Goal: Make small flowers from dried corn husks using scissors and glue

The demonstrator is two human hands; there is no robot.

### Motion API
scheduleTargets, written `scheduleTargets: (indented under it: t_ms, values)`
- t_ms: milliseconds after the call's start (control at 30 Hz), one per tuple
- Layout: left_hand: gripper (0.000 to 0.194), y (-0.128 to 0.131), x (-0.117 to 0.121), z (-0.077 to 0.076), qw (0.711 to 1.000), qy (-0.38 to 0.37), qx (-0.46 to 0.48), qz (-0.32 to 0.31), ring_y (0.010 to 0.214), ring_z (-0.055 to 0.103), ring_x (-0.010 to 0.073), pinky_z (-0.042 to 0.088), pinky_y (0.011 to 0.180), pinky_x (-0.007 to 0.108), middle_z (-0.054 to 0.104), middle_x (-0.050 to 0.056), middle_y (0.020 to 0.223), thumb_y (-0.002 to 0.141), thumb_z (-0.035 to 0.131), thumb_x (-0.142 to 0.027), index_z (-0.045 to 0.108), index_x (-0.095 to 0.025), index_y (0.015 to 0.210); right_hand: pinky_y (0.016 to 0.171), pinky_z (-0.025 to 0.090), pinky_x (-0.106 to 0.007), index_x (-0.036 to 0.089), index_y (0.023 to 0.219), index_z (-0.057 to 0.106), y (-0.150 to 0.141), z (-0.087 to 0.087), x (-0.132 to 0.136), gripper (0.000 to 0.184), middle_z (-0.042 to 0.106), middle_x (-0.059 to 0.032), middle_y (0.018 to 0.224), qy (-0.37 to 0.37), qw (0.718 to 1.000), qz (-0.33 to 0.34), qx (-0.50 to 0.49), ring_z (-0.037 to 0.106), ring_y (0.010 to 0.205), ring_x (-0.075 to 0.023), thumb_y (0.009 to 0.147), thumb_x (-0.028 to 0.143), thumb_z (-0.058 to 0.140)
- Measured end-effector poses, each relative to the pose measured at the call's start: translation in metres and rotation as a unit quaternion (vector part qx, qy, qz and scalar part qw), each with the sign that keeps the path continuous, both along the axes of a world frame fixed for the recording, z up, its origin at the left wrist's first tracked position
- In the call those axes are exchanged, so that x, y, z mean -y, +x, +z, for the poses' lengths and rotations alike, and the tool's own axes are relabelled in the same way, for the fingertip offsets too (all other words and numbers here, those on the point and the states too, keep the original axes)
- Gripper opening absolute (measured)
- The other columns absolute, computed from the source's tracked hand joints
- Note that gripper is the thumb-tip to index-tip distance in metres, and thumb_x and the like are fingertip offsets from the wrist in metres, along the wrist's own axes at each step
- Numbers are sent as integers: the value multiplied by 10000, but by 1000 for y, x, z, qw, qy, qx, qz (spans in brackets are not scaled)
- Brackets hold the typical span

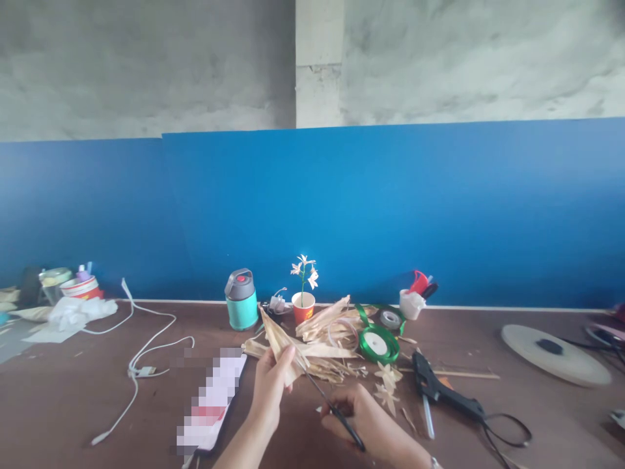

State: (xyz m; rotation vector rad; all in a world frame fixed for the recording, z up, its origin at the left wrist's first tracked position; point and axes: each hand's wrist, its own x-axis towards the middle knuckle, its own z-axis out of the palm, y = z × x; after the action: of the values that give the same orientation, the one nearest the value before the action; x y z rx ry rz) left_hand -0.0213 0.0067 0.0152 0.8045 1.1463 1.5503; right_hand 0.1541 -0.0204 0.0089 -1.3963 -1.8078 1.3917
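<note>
My left hand (271, 378) pinches a dry, pale corn husk (276, 333) between thumb and fingers, its pointed end standing up and away from me. Black-handled scissors (347, 428) are in my right hand (359, 417), their narrow blades angled up-left to the husk's lower right edge. I cannot tell whether the blades are parted. More dried husks (325, 322) lie heaped behind both hands. Cut star-shaped husk flowers (387, 384) rest on the table to the right of the heap. Beyond it, a red paper cup (303, 307) holds a stem with small husk flowers (312, 279).
Green ribbon (379, 345) and a tape roll (390, 318) lie right of the husks, with a black glue gun (439, 387) nearer me. A phone (212, 404), white cable (141, 352) and teal flask (241, 309) are leftward. A round disc (576, 365) lies far right. A blue partition (312, 208) backs the table.
</note>
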Motion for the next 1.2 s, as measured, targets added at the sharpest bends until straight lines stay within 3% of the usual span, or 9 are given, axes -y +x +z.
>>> scheduleTargets:
  t_ms: [267,700,1200]
  values:
    - [387,2,2,3,1000,-6,23,-3,331,371,53,254,325,162,474,-62,404,592,760,-481,592,-147,695,372,251,-143,120,768,659,-2,7,2,161,447,66,470,5,1000,2,5,349,391,-37,708,268,646]
    - [384,6,5,4,998,-13,66,2,350,362,46,274,331,160,462,-72,418,566,780,-458,567,-155,664,344,285,-125,119,842,678,-6,-7,0,199,490,54,468,4,1000,-11,-4,395,391,-52,714,246,596]
    - [395,13,12,3,994,-23,107,18,374,365,42,259,347,159,510,-57,452,536,810,-438,567,-150,653,320,282,-147,128,760,652,-9,-16,-1,151,473,59,442,27,999,-17,-25,387,355,-64,715,256,586]
